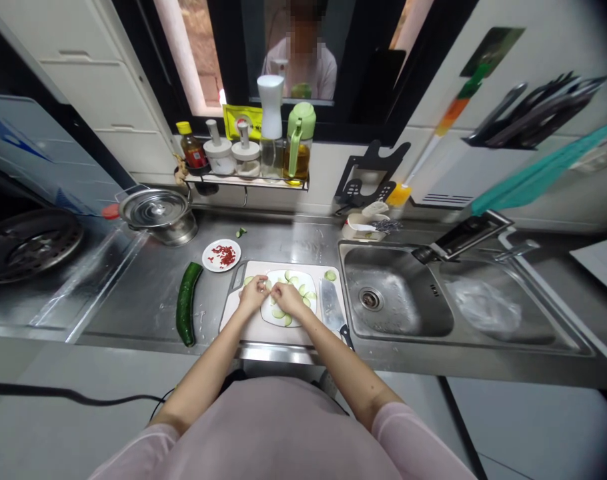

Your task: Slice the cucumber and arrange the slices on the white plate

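Observation:
A white plate [307,316] with pale green cucumber slices [293,281] spread on it rests on a light cutting board [253,333]. My left hand [255,292] is over the plate's left side, its fingers pinched on what looks like a thin slice. Close beside it, my right hand [285,295] has its fingers pressed together over the plate; what they hold is too small to make out. A cleaver [332,303] lies along the board's right side with its black handle toward me. Near the board's top right corner sits a cucumber piece [330,275].
Left of the board lies a whole cucumber [186,305]. Behind it are a small plate [207,264] of chopped red pieces and a lidded steel pot [176,230]. A sink [398,293] is at the right. Bottles stand on a wall rack [278,183].

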Demonstrator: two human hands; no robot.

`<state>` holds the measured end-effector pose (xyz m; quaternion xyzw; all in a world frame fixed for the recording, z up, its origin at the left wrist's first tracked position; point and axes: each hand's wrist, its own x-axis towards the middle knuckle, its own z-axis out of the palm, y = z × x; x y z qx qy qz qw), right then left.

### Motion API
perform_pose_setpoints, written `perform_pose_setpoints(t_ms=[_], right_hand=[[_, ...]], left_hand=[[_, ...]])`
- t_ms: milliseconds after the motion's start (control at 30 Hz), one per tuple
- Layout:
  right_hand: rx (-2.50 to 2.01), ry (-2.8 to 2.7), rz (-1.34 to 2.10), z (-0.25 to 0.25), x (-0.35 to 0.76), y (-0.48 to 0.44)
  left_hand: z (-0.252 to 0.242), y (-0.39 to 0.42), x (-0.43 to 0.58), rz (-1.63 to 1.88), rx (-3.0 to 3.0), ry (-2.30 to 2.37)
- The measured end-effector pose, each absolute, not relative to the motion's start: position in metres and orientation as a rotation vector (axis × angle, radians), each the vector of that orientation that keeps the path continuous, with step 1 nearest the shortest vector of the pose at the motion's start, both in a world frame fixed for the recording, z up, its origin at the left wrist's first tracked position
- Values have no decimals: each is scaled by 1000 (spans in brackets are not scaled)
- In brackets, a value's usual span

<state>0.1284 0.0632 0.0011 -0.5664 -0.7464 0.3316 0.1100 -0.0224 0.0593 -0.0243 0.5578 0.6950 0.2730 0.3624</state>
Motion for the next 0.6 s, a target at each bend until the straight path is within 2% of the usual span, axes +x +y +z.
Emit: perform_pose_setpoints(t_ms=[300, 600], right_hand=[[-1813, -2421, 776, 2, 122, 60], [-1723, -2541, 596, 5, 132, 44]], left_hand=[[-6, 58, -20, 454, 1702, 1916], [-11, 53, -26, 448, 1897, 1896]])
